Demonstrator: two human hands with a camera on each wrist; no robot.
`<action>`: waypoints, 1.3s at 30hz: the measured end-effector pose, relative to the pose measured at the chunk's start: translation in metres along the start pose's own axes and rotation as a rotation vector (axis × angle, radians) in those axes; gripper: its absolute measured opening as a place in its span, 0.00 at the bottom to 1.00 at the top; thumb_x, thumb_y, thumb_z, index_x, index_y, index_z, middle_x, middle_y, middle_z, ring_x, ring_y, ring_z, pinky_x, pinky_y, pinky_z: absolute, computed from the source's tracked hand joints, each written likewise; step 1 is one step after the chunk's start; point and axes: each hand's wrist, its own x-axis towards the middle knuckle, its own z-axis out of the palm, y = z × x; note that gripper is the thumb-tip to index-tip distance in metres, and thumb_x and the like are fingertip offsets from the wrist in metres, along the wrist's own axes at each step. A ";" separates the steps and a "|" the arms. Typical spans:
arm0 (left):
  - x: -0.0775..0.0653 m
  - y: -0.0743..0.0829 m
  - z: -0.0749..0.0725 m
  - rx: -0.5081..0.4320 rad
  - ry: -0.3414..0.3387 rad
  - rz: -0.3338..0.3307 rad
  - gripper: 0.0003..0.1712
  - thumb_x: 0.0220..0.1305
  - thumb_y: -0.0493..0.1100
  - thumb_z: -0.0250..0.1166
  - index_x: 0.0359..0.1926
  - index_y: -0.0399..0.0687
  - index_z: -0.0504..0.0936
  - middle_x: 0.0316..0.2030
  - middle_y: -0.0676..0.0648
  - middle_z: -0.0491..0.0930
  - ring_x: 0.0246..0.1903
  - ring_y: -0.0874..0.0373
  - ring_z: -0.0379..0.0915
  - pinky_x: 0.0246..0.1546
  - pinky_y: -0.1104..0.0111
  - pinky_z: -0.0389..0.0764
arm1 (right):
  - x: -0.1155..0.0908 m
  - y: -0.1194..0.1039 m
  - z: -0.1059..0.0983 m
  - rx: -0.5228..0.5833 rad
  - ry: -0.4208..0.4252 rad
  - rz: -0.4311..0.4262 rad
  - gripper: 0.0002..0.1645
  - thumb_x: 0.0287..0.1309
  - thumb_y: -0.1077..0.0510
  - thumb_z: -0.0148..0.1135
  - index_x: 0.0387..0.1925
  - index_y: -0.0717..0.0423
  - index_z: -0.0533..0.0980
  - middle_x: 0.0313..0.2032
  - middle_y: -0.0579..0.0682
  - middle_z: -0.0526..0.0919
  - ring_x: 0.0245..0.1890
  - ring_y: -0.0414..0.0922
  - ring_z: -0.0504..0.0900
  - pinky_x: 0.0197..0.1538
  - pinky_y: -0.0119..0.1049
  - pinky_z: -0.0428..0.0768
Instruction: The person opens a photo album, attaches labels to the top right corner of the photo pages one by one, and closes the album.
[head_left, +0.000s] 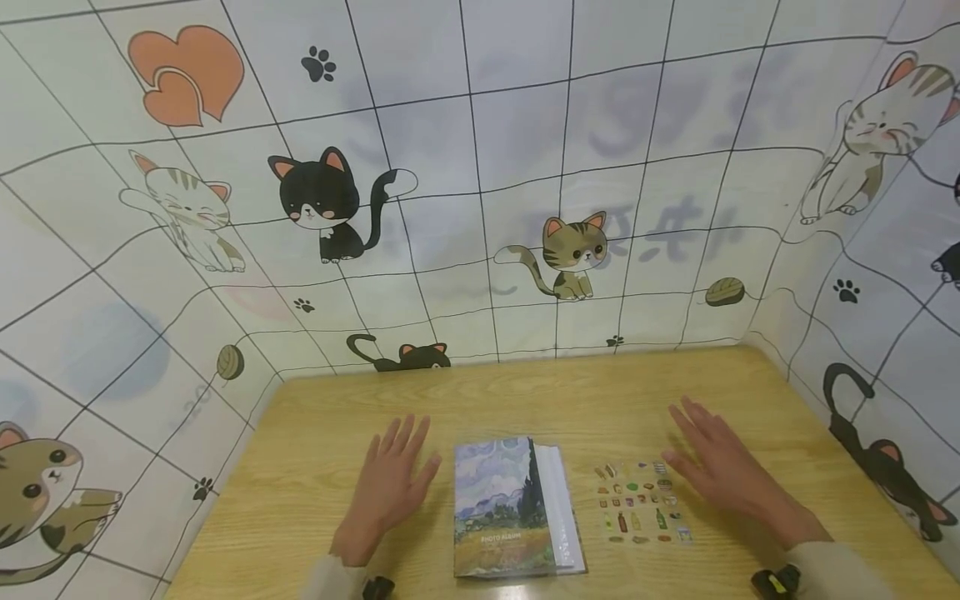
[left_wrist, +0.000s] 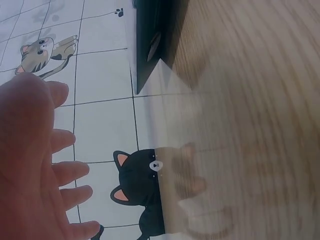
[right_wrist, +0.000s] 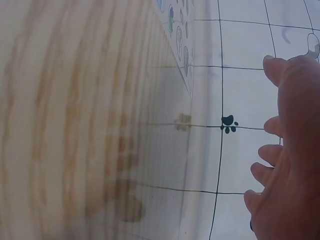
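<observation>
A photo album (head_left: 498,508) with a painted landscape cover lies on the wooden table, a strip of its pale inner pages showing along the right side. To its right is a clear sheet of small food and bottle stickers (head_left: 633,502). My left hand (head_left: 390,483) is held left of the album, palm down with fingers straight, holding nothing. Beyond the stickers' right edge, my right hand (head_left: 723,471) has its fingers extended and also holds nothing. In the left wrist view the album's dark edge (left_wrist: 150,45) stands near the thumb. The sticker sheet (right_wrist: 177,40) shows in the right wrist view.
The light wooden table (head_left: 600,392) meets white walls (head_left: 517,275) at the back and both sides. The walls carry a grid pattern with cartoon cats, paw prints and yarn balls. Dark wrist bands (head_left: 776,581) sit by the sleeves.
</observation>
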 end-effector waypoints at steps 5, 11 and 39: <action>0.002 0.008 0.003 -0.014 -0.006 0.014 0.36 0.73 0.57 0.53 0.75 0.47 0.62 0.73 0.38 0.60 0.72 0.36 0.54 0.68 0.37 0.55 | 0.002 -0.004 0.002 -0.004 -0.026 0.002 0.42 0.69 0.49 0.58 0.74 0.66 0.55 0.73 0.70 0.53 0.76 0.62 0.48 0.74 0.33 0.26; 0.004 0.017 0.005 -0.021 -0.013 0.028 0.35 0.73 0.58 0.52 0.74 0.48 0.62 0.72 0.39 0.61 0.72 0.37 0.54 0.69 0.38 0.53 | 0.006 -0.012 0.004 0.001 -0.037 -0.009 0.41 0.68 0.49 0.59 0.73 0.66 0.57 0.72 0.71 0.56 0.74 0.64 0.52 0.73 0.29 0.26; 0.010 0.055 0.012 -0.207 -0.060 0.117 0.35 0.72 0.58 0.53 0.71 0.41 0.67 0.69 0.35 0.67 0.68 0.33 0.60 0.67 0.38 0.59 | 0.024 -0.055 0.028 0.095 -0.183 -0.090 0.46 0.66 0.42 0.60 0.74 0.63 0.57 0.74 0.63 0.57 0.72 0.64 0.57 0.68 0.19 0.25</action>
